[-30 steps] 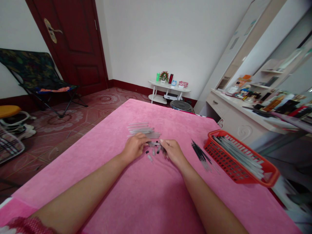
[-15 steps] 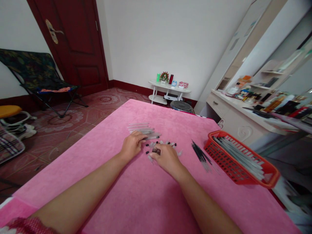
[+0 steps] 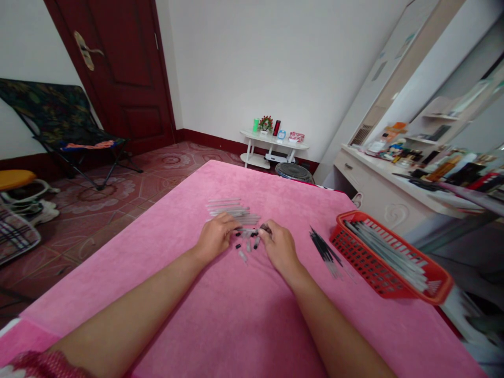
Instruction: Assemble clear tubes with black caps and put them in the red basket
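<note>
My left hand [image 3: 214,239] rests on the pink cloth [image 3: 236,315], fingers curled around a clear pen barrel [image 3: 247,231] that points right. My right hand [image 3: 280,245] lies close beside it, fingertips pinched on a small dark pen cap [image 3: 264,228] at the barrel's end. A few small caps and short clear pieces [image 3: 246,247] are scattered between and just below the two hands. A pile of clear pen barrels [image 3: 232,210] lies just beyond my left hand.
A bundle of black refills [image 3: 325,252] lies right of my right hand. Further right, a red plastic basket [image 3: 366,270] holds several long pens. A dresser with bottles [image 3: 394,173] stands at the right; a folding chair [image 3: 59,121] and a door are at the left.
My right hand has moved up and to the right from the scattered caps, and now meets my left hand at the barrel's end. The left hand has hardly moved.
</note>
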Motion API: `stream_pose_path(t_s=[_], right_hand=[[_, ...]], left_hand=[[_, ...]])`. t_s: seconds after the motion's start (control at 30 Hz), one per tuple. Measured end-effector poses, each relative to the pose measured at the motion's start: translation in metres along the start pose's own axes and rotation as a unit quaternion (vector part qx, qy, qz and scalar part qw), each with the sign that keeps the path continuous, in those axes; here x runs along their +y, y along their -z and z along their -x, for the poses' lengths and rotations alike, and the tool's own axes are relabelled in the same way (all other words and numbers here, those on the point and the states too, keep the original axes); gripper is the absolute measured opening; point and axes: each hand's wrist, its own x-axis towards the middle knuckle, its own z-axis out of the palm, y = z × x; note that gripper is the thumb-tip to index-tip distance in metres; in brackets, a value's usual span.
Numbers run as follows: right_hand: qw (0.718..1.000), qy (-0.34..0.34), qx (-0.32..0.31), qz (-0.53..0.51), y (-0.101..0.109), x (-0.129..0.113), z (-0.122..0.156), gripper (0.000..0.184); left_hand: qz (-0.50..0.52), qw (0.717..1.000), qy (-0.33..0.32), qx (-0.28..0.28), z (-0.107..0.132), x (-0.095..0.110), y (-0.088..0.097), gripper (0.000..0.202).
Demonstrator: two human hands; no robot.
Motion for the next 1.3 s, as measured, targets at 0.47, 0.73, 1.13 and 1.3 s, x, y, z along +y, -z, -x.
stream_pose_path(t_s=[0.47, 0.73, 1.13, 1.3], right_hand=[[0.972, 0.134, -0.165, 0.098, -0.014, -0.024, 0.019, 0.017], [0.987, 0.105, -0.12, 0.027, -0.01, -0.019, 0.013, 0.028], [0.87, -0.168, 0.01, -0.464, 0.003, -0.003, -0.007, 0.028], [0.825, -0.155, 0.015, -0.544, -0.004, -0.004, -0.005, 0.034]], left_hand=[[0.357, 0.885, 0.219, 0.203, -0.007, -0.001, 0.0, 0.026], [0.525, 0.78, 0.275, 0.2, -0.008, 0.008, 0.0, 0.092], [0.573, 0.718, 0.322, 0.23, -0.009, 0.005, -0.001, 0.066], [0.585, 0.709, 0.316, 0.236, -0.008, 0.007, -0.003, 0.059]])
